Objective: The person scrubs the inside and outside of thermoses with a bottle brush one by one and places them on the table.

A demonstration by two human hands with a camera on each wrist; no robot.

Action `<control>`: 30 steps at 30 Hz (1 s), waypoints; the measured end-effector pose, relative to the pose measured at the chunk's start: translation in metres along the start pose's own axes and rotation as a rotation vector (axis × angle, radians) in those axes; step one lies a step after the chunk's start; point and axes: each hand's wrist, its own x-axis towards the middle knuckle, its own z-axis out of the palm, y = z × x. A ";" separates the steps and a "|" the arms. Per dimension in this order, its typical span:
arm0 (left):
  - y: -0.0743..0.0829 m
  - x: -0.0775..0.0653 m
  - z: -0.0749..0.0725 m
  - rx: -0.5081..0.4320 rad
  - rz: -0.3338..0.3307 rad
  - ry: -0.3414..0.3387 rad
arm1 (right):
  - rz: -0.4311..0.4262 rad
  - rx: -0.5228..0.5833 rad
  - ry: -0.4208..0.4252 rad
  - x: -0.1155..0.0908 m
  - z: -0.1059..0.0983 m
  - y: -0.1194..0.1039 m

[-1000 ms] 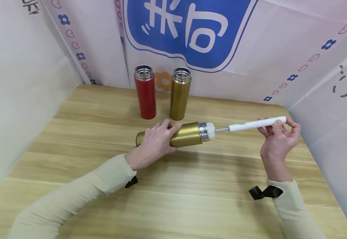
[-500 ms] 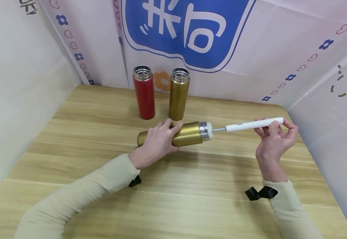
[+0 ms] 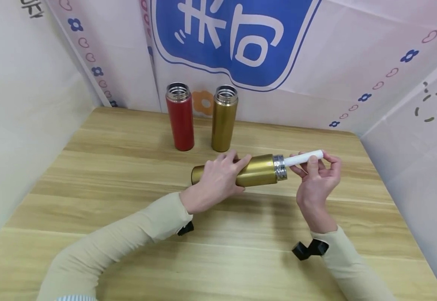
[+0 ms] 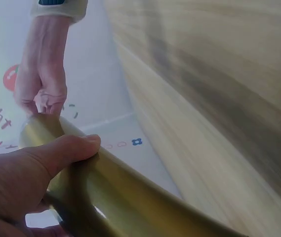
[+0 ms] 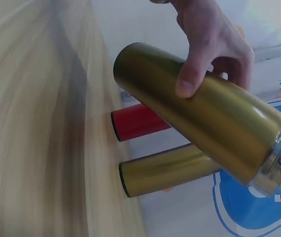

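Note:
A gold thermos bottle (image 3: 257, 171) lies on its side above the table, its open steel mouth facing right. My left hand (image 3: 218, 179) grips it round the middle, thumb on the near side; the left wrist view shows the thumb across the gold bottle (image 4: 115, 192). From the right, my right hand (image 3: 318, 184) pinches the white handle of a bottle brush (image 3: 303, 158) between thumb and fingers. The brush's sponge head and grey rod are hidden inside the bottle, and the handle enters its mouth. In the right wrist view the handle shows at the bottle's steel neck (image 5: 273, 165).
Behind, a red thermos bottle (image 3: 181, 119) and a second gold thermos bottle (image 3: 224, 121) stand upright without lids on the wooden table (image 3: 218, 259). A printed cloth (image 3: 308, 83) hangs along the back edge, with white walls at both sides.
The brush has slid leftward into the bottle, its white sponge and rod going out of sight. My right hand has moved left with it; my left hand and the bottle have shifted right.

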 end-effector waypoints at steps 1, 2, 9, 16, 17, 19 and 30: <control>0.001 0.001 0.001 0.010 -0.009 -0.001 | -0.001 0.000 0.001 -0.001 0.000 0.002; 0.001 0.001 0.001 0.016 -0.019 -0.006 | 0.001 -0.003 0.001 -0.002 0.001 0.003; -0.008 -0.001 0.003 -0.014 -0.056 -0.087 | 0.022 0.018 0.036 0.002 -0.003 0.003; -0.028 -0.007 0.006 0.007 -0.092 -0.043 | -0.033 0.023 0.103 0.023 -0.012 -0.013; -0.030 -0.008 0.005 0.004 -0.089 -0.041 | -0.035 0.024 0.105 0.025 -0.013 -0.015; -0.032 -0.009 0.003 -0.002 -0.082 -0.040 | -0.035 0.026 0.110 0.028 -0.014 -0.018; -0.041 -0.019 0.000 -0.019 -0.080 -0.056 | -0.019 0.048 0.151 0.044 -0.022 -0.031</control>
